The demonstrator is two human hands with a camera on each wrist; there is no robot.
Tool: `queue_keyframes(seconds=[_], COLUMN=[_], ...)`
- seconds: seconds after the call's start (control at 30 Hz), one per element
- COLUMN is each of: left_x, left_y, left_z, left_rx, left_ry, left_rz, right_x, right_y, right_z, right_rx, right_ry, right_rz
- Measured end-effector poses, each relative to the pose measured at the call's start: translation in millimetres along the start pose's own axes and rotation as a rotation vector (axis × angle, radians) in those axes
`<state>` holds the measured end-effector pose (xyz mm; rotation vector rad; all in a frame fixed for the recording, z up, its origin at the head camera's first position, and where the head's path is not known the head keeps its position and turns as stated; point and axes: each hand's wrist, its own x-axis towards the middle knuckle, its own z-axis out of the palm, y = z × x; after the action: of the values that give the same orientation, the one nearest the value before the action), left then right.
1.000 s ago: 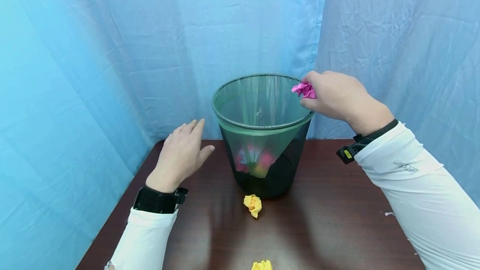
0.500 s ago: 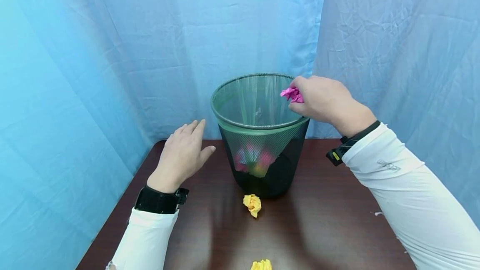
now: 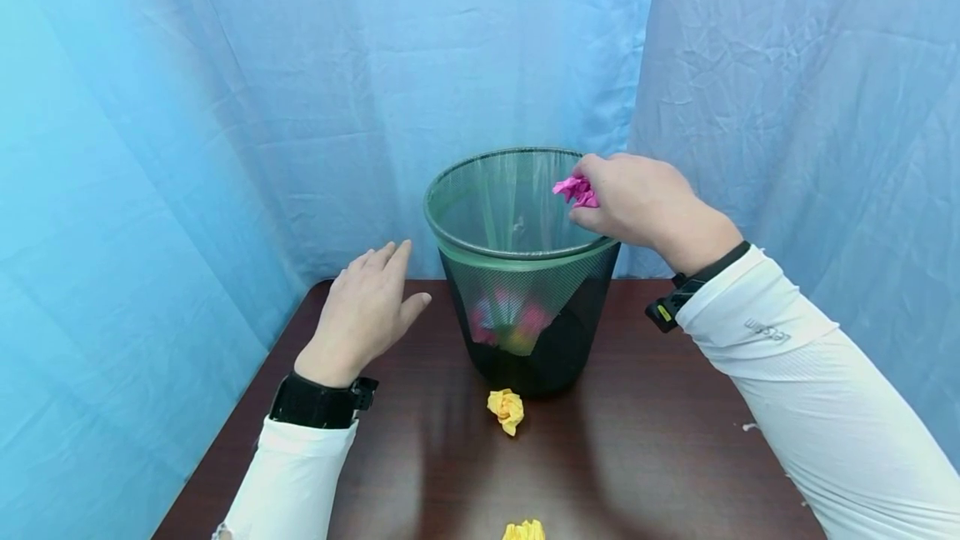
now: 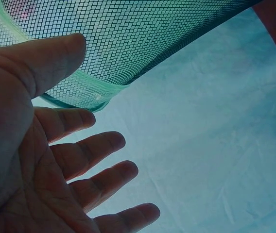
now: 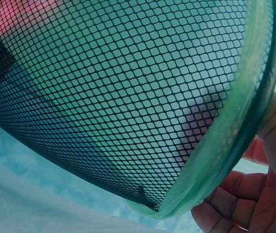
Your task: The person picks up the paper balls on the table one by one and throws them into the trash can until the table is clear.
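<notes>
A black mesh wastebasket point(image 3: 577, 332) with a green plastic liner point(image 3: 480, 207) stands on the dark table. My right hand point(image 3: 637, 198) pinches a crumpled pink paper ball point(image 3: 576, 190) over the right side of its opening. In the right wrist view, the right hand point(image 5: 259, 189) shows beyond the basket's rim, and the ball is only a dim shape through mesh and liner. To the left of the basket, my left hand point(image 3: 363, 307) is held with fingers extended and thumb apart, holding nothing. The left wrist view shows its palm point(image 4: 41, 179) beside the mesh.
One yellow crumpled paper ball point(image 3: 507, 411) lies just in front of the basket. Another yellow ball point(image 3: 523, 531) is cut off at the bottom edge. Colored paper point(image 3: 510, 323) shows inside through the mesh. Blue curtains point(image 3: 300, 90) hang behind and at the left of the table point(image 3: 660, 440).
My right hand has moved left and slightly down with the pink paper ball, from the rim to above the basket's opening. The left hand has stayed nearly still.
</notes>
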<state>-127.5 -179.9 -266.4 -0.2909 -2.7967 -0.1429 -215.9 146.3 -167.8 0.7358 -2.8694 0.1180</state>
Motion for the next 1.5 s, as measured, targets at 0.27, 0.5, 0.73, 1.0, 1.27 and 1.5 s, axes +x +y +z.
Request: queue_keyframes(seconds=[0.27,0.5,0.73,1.0,1.27,1.5], left_x=[0.0,-0.7,-1.0,-1.4,-1.5,-1.2], left_y=[0.9,0.9,1.1,2.0,2.2,1.5], left_z=[0.3,0.5,0.6,0.4,-0.4,-0.9], left_rx=[-0.003,0.0,-0.004,0.001,-0.001,-0.002], left_ry=[-0.006,-0.011,-0.01,-0.01,-0.008,-0.011], left_rz=[-0.003,-0.009,-0.015,-0.009,-0.006,-0.008], right_x=[-0.1,-0.7,-1.7,-2.2,-1.7,-0.6], right_y=[-1.0,-2.1,-2.7,-3.0,-3.2,-3.6], right_z=[-1.1,-0.4,-0.1,0.5,-0.5,-1.7], right_rx=[0.007,0.011,0.006,-0.002,-0.007,-0.016], right_ry=[-0.016,-0.015,-0.003,-0.012,-0.034,-0.077], right_rz=[0.001,0.001,-0.002,0.001,0.013,0.03])
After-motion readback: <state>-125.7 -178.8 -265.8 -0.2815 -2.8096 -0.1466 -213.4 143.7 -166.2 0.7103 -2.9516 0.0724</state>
